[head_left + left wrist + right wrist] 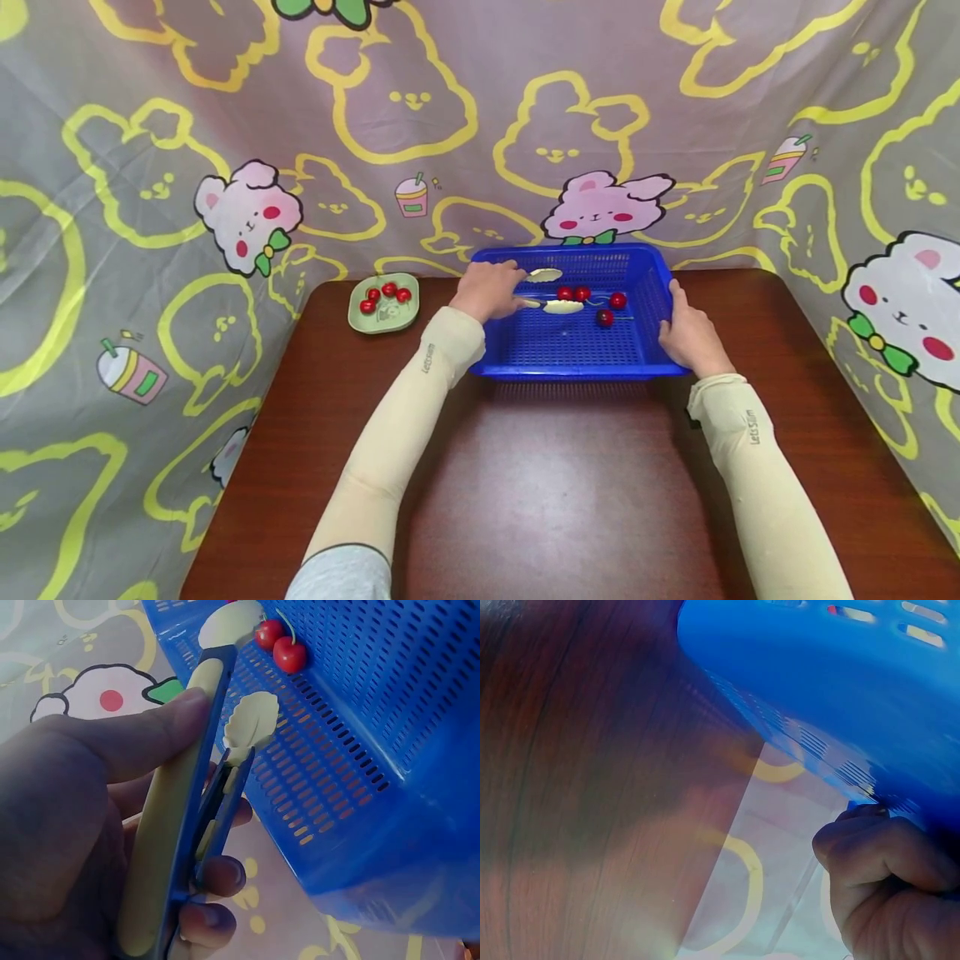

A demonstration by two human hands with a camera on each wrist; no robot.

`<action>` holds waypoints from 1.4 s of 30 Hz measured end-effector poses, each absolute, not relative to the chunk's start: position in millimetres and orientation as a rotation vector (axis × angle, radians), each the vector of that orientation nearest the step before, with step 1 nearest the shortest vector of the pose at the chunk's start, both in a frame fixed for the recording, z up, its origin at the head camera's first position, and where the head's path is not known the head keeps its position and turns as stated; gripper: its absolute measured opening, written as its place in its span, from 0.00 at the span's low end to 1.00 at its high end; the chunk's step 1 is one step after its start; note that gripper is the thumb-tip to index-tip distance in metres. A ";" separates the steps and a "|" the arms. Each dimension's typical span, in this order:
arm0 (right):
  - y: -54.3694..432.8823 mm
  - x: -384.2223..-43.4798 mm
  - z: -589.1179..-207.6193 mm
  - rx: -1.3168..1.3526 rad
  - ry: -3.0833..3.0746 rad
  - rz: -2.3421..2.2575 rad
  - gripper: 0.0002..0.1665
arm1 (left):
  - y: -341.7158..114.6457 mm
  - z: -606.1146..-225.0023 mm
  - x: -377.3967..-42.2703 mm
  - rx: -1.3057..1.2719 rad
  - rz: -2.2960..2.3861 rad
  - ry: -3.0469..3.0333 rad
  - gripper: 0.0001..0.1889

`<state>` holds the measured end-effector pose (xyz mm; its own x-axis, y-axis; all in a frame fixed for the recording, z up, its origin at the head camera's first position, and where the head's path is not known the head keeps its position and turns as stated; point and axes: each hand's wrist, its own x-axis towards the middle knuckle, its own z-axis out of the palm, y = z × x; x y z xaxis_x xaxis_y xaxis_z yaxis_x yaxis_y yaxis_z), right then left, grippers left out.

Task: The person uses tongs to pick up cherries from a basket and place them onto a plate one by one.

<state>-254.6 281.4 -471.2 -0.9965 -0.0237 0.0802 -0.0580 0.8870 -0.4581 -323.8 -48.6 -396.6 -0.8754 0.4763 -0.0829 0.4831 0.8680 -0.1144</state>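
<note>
Pale sleeves (371, 471) fill the bottom of the frame. Going left to right: green dish (383, 329) at middle left with four red cherries on it, then the left hand (486, 289) wrapped round tongs (174, 806), tips spread apart, long axis pretty much sideways. Basket cherries (582, 294) lie right of that hand, the closest pair just beside the tips. Right hand (695, 333), farther from that pair, grips the blue basket (570, 372) by its right side.

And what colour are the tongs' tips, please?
The tongs' tips are cream, clearest in the left wrist view.
</note>
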 end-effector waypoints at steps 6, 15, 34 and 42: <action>281.1 -254.5 -472.4 0.065 -2.988 0.730 0.45 | -40.1 -398.9 -329.5 0.767 -0.222 2.969 0.30; 281.5 -255.7 -472.2 0.053 -2.992 0.731 0.45 | -35.8 -404.3 -334.6 0.766 -0.275 2.966 0.24; 280.4 -254.2 -471.8 0.050 -3.002 0.732 0.45 | -34.0 -408.6 -333.4 0.807 -0.235 3.010 0.15; 279.3 -254.7 -470.9 0.056 -2.988 0.722 0.45 | -36.9 -407.7 -333.1 0.791 -0.239 3.011 0.16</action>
<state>-254.7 279.3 -470.9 -0.9971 -0.0194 0.0734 -0.0507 0.8893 -0.4545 -333.1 -36.9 -407.7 -0.8714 0.4873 -0.0574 0.4902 0.8598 -0.1426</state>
